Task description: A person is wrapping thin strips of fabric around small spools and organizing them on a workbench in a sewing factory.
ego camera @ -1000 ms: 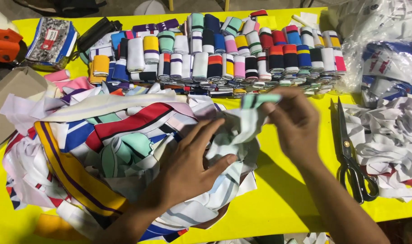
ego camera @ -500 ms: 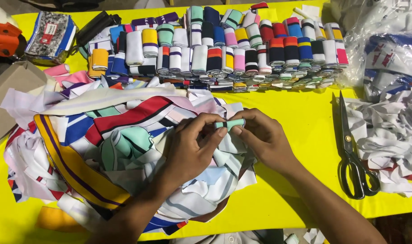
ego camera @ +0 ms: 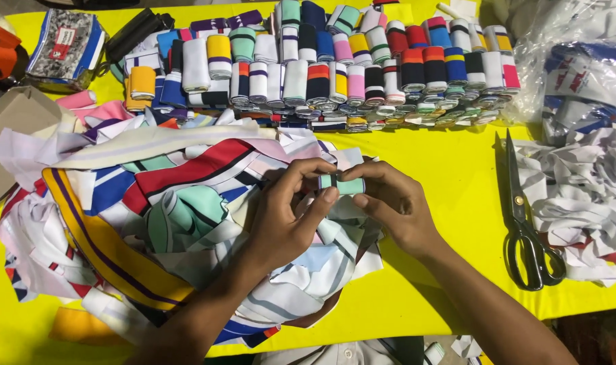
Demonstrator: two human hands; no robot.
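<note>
Both my hands meet over a heap of loose striped fabric strips [ego camera: 152, 223]. My left hand [ego camera: 291, 216] and my right hand [ego camera: 392, 206] together pinch a small mint-green and white fabric roll [ego camera: 343, 184], rolled tight between thumbs and fingertips. A tail of the same strip runs down from the roll into the heap under my hands. Behind the hands, rows of finished fabric rolls [ego camera: 335, 71] in many colours lie side by side on the yellow table [ego camera: 443, 169].
Black-handled scissors [ego camera: 524, 223] lie to the right of my right hand. A pile of white crumpled fabric scraps [ego camera: 585, 196] and a plastic bag [ego camera: 578, 61] sit at the right. A patterned packet [ego camera: 64, 47] and an orange tool [ego camera: 0, 51] are at the far left.
The loose mint strip, first held up and apart between my hands, has been rolled into a tight small roll. Both hands have come together over the heap.
</note>
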